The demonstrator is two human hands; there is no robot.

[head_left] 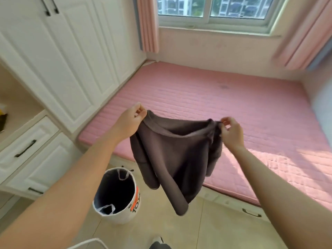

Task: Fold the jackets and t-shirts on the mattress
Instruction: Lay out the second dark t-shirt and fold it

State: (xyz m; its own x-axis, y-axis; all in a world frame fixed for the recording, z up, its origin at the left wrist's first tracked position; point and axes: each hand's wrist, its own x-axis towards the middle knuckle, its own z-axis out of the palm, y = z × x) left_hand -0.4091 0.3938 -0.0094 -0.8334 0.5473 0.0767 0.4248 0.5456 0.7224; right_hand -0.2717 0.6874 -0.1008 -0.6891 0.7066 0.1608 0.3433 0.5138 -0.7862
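Observation:
A dark brown long-sleeved garment [172, 155] hangs in the air between my hands, over the near edge of the pink mattress [224, 97]. My left hand [131, 121] pinches its top edge at one shoulder. My right hand [231, 132] pinches the other shoulder. The sleeves dangle down, one reaching toward the floor. The mattress surface lies bare and flat beyond the garment.
A white laundry basket [117, 194] with a dark lining stands on the tiled floor below my left arm. White wardrobe doors [71, 60] and drawers [27, 150] line the left. A window [212, 8] with pink curtains is at the back. A drawer handle [251, 212] sits under the mattress platform.

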